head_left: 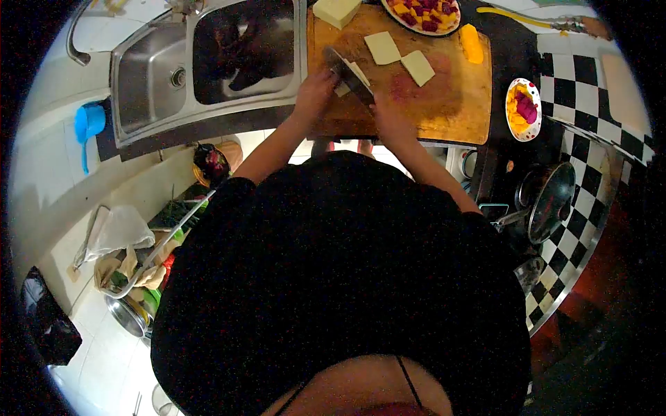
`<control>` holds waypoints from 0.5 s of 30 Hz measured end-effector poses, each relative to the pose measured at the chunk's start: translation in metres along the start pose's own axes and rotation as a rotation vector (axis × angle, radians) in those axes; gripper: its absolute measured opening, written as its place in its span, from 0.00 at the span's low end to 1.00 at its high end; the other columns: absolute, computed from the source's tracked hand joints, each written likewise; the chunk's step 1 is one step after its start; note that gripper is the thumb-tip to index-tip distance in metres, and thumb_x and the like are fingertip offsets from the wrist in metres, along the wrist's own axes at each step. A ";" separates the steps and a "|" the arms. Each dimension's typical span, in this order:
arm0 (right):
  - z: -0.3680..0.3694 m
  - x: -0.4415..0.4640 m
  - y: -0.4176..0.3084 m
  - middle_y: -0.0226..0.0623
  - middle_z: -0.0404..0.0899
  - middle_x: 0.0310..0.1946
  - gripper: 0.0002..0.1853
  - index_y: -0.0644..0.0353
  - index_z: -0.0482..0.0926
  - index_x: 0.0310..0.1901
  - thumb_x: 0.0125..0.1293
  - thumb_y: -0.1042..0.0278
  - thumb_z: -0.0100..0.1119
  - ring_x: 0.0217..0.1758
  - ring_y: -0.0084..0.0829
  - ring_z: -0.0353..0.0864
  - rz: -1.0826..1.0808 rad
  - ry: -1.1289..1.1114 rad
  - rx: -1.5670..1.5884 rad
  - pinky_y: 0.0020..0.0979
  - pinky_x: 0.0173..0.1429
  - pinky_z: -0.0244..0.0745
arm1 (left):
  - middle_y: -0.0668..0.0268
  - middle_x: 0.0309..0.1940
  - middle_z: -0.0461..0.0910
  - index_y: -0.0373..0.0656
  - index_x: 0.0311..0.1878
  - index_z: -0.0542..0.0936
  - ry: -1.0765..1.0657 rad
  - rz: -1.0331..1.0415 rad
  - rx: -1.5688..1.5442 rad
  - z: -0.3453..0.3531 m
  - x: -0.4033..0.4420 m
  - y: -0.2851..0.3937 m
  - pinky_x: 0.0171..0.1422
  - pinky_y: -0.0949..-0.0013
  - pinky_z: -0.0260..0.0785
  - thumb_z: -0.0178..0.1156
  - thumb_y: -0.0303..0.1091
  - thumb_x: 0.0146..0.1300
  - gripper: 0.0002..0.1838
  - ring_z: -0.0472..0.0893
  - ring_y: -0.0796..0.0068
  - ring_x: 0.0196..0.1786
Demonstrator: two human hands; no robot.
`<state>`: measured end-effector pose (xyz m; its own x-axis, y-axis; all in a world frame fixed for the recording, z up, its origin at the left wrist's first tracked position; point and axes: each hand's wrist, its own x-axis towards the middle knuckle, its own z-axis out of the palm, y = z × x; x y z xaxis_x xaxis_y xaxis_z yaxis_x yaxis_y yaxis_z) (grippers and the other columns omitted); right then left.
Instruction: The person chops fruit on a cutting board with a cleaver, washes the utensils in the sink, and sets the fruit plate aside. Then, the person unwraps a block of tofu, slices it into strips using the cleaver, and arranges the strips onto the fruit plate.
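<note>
A knife [355, 82] lies slantwise over a pale slice on the wooden cutting board [465, 104]. My right hand [388, 118] grips its lower right end. At the blade's upper left end is my left hand [320, 89], its fingers closed by the blade and the pale slice; exactly what they press is too small to tell. Two pale yellow slices, one [383, 48] and another [417, 68], rest flat to the right of the knife. A larger pale block [337, 12] sits at the board's top left corner.
A double steel sink [149, 76] is at the left, with dark items in one basin. A plate of yellow and purple cubes [424, 15] and a yellow piece [471, 44] are at the top right. Farther right are a small bowl [523, 109] and a lidded pan [551, 203].
</note>
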<state>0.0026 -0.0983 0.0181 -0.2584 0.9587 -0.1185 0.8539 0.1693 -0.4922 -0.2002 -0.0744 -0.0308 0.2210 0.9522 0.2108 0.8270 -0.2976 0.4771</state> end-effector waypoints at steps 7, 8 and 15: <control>-0.022 -0.010 -0.001 0.55 0.75 0.30 0.12 0.63 0.67 0.45 0.64 0.66 0.47 0.34 0.55 0.75 0.109 -0.145 -0.001 0.50 0.35 0.67 | 0.59 0.35 0.73 0.42 0.35 0.76 0.047 -0.077 -0.174 -0.015 0.001 0.011 0.41 0.58 0.67 0.54 0.26 0.47 0.10 0.74 0.56 0.40; -0.021 -0.015 0.000 0.55 0.75 0.30 0.12 0.63 0.67 0.45 0.64 0.66 0.47 0.34 0.55 0.75 -0.075 -0.013 -0.092 0.50 0.35 0.67 | 0.59 0.35 0.73 0.42 0.35 0.76 0.049 -0.077 -0.176 -0.014 0.001 0.009 0.41 0.58 0.67 0.54 0.26 0.47 0.10 0.74 0.56 0.40; -0.016 -0.013 -0.015 0.54 0.75 0.30 0.11 0.61 0.67 0.45 0.64 0.65 0.47 0.35 0.55 0.74 -0.150 0.030 -0.174 0.50 0.37 0.67 | 0.59 0.32 0.72 0.43 0.36 0.76 0.045 0.022 -0.107 -0.008 -0.004 0.000 0.39 0.58 0.67 0.56 0.27 0.46 0.10 0.74 0.56 0.39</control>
<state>0.0005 -0.1099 0.0404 -0.3770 0.9258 -0.0280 0.8725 0.3448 -0.3461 -0.2054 -0.0789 -0.0249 0.2131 0.9419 0.2596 0.7614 -0.3266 0.5600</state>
